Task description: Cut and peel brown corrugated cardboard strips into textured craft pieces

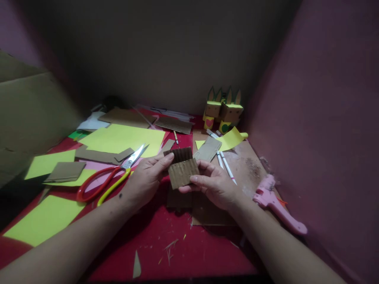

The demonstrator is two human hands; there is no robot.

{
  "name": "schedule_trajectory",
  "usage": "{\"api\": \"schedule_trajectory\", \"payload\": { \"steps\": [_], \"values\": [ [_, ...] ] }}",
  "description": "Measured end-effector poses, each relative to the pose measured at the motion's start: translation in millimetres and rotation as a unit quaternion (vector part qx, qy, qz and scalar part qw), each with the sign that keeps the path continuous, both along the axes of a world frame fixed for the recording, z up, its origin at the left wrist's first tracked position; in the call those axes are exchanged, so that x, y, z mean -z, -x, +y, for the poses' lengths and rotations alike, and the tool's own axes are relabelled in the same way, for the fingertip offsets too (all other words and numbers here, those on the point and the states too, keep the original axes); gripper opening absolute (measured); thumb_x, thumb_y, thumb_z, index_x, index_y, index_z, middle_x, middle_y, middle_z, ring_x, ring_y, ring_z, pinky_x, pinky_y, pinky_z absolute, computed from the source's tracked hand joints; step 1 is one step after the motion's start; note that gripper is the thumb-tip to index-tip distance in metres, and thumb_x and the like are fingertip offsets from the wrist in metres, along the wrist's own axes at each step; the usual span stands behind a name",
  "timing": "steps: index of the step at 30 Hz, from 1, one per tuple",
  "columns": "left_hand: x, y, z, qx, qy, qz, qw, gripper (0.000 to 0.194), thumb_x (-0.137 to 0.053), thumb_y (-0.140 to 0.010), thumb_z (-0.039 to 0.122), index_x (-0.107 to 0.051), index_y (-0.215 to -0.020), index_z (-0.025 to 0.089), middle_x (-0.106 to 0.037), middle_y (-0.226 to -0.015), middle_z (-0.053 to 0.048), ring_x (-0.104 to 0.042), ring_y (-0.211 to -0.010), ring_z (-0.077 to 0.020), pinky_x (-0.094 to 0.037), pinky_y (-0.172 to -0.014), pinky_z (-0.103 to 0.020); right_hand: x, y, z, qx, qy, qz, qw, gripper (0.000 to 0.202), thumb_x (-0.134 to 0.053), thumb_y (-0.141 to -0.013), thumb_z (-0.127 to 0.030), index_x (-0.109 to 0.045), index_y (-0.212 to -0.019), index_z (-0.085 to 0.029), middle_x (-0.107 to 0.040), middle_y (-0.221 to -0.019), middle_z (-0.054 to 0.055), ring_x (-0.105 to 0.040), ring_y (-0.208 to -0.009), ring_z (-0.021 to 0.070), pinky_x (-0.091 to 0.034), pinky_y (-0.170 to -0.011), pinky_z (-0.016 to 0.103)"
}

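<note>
Two hands share one piece of corrugated cardboard (183,172) above the tabletop's (183,244) middle: my left hand (145,179) pinches its left edge, my right hand (214,185) its right. I judge I'm folding it; next needs a firm, even crease.

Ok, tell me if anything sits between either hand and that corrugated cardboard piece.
Nothing visible does. The left hand and right hand both grip the corrugated cardboard piece directly, above the red table. The scissors lie off to the left.
</note>
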State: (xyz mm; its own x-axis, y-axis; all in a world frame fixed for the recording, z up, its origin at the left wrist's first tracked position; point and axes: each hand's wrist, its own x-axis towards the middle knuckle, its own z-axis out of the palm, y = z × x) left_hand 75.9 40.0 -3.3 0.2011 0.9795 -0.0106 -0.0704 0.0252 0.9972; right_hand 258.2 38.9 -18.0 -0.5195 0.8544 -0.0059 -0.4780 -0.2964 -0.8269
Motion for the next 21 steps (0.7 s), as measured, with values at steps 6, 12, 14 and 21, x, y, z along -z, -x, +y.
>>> {"api": "schedule_trajectory", "payload": {
  "steps": [6,12,14,21],
  "values": [
    [-0.5,4.8,2.1,-0.005,-0.036,0.053,0.998,0.035,-0.054,-0.091,0.047,-0.073,-0.104,0.021,-0.076,-0.101,-0.007,-0.069,-0.086,-0.0229,-0.055,-0.079,-0.037,1.9,-0.9,1.4,-0.004,0.003,-0.004,1.0,0.033,-0.078,-0.069,-0.015,-0.068,-0.101,-0.017,-0.069,-0.097,0.004,-0.068,-0.086,0.0168,-0.062,-0.077,0.031],
    [-5.1,8.6,0.1,0.038,-0.158,0.178,0.97,0.036,-0.05,-0.091,0.045,-0.071,-0.113,0.026,-0.072,-0.116,-0.004,-0.064,-0.107,-0.0251,-0.049,-0.098,-0.039,0.5,-2.3,4.1,0.003,0.016,0.011,1.0,0.034,-0.078,-0.068,-0.014,-0.067,-0.1,-0.016,-0.07,-0.095,0.003,-0.069,-0.082,0.0158,-0.061,-0.074,0.029],
    [-5.7,7.3,-1.3,0.038,-0.163,0.2,0.965,0.038,-0.058,-0.086,0.045,-0.067,-0.118,0.027,-0.072,-0.117,-0.004,-0.065,-0.106,-0.0267,-0.051,-0.095,-0.041,-0.4,-3.3,4.4,0.007,0.014,0.008,1.0,0.034,-0.077,-0.068,-0.014,-0.066,-0.101,-0.017,-0.07,-0.095,0.004,-0.069,-0.082,0.017,-0.062,-0.077,0.032],
    [-7.0,2.3,-3.6,0.041,-0.159,0.201,0.966,0.041,-0.067,-0.081,0.041,-0.066,-0.119,0.025,-0.071,-0.119,-0.006,-0.065,-0.109,-0.0277,-0.051,-0.095,-0.041,-2.4,-3.0,4.6,0.012,0.004,0.015,1.0,0.038,-0.067,-0.059,-0.004,-0.068,-0.094,-0.019,-0.071,-0.086,0.001,-0.068,-0.081,0.0184,-0.061,-0.08,0.038]
  ]
}}
